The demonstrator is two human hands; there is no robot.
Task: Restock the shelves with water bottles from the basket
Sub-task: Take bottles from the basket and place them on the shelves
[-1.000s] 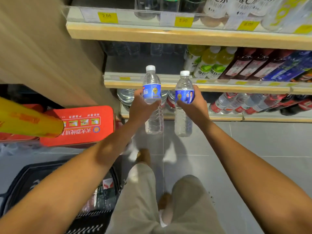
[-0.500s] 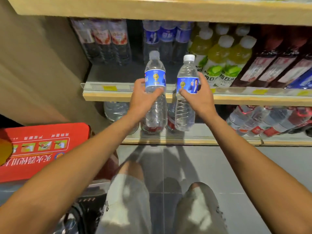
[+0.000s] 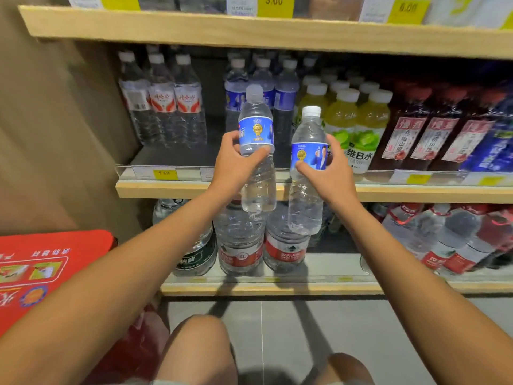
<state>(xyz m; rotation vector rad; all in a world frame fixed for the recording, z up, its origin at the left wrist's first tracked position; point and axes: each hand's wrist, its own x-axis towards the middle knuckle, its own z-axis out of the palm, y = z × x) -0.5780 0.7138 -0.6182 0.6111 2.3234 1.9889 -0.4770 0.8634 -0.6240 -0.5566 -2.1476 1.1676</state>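
Midway through restocking, two blue-labelled water bottles are held upright before the middle shelf (image 3: 166,187): one (image 3: 256,140) gripped by the left hand (image 3: 236,165), the other (image 3: 306,168), at 3 o'clock, by the right hand (image 3: 331,173). Placement beside the matching bottles (image 3: 283,98) at 12 o'clock is likely required next.

The middle shelf (image 3: 166,188) is a pale wooden board with a clear price strip on its front edge. On it, at the left end, stand water bottles with red and white labels (image 3: 163,102). Right of them stand water bottles with blue labels (image 3: 286,98), then yellow-green drink bottles (image 3: 349,118), then dark red drink bottles (image 3: 433,134). Below the middle shelf, the bottom shelf (image 3: 277,289) carries large water jugs (image 3: 240,245). Right of these jugs lie smaller bottles with red labels (image 3: 449,245). The grey tiled floor (image 3: 277,329) is under it.
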